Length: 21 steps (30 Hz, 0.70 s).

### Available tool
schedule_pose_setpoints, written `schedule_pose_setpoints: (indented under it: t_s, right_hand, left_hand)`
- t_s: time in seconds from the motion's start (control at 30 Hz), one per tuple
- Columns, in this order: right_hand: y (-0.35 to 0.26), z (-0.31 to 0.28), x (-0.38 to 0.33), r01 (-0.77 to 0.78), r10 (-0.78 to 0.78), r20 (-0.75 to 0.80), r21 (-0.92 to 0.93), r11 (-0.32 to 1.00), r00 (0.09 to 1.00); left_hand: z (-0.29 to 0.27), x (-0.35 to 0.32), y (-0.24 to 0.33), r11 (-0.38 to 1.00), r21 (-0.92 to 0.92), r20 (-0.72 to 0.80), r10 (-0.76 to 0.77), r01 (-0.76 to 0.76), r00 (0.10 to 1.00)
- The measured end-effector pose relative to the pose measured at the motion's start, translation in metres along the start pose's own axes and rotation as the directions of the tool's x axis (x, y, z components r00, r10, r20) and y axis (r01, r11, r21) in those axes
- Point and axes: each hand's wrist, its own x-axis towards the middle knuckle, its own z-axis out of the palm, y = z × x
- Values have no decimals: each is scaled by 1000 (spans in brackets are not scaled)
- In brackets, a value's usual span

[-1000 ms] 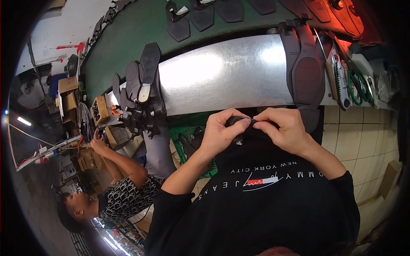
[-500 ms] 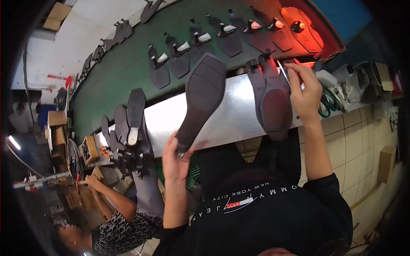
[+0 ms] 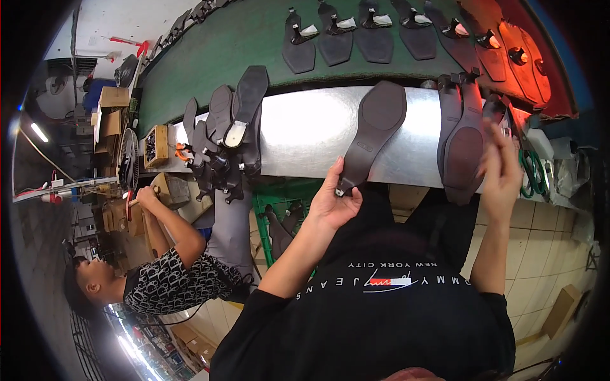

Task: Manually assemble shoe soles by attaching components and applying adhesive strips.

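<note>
My left hand grips a dark brown shoe sole by its narrow heel end. The sole's broad front points away from me over the metal strip, and its visible face has a rounded panel and a small slot-shaped mark. To the right, my right hand is raised beside a group of dark soles that overlap at the strip's near edge. Its fingers are smeared by motion. Just beyond the fingertips is a blurred dark object; whether the hand touches it I cannot tell.
Soles with heels line the green belt, the right ones under red light. More soles lie piled at the metal strip's left end. A co-worker sits at left, near a green crate. Green-handled scissors lie far right.
The held sole now shows its other face, without the cross lines seen before. My right hand has come back toward me from a thin pale tool or strip. The whole view has shifted.
</note>
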Motion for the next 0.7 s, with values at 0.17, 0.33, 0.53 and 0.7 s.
schedule_pose_setpoints:
  t_s: [0.17, 0.33, 0.53, 0.7]
  right_hand:
    - [-21, 50, -54, -361, 118, 709, 203, 910, 696]
    - [-2, 71, -71, -322, 68, 637, 292, 901, 768]
    - [6, 70, -64, 89, -208, 399, 296, 951, 893]
    - [-1, 58, -57, -472, 143, 619, 408, 782, 772]
  left_hand:
    - [9, 9, -16, 996, 2, 129, -93, 93, 987]
    - [22, 4, -29, 988, -39, 191, -138, 148, 972]
    - [29, -8, -36, 989, 17, 39, -148, 148, 988]
    - [26, -8, -32, 988, 108, 83, -120, 111, 989]
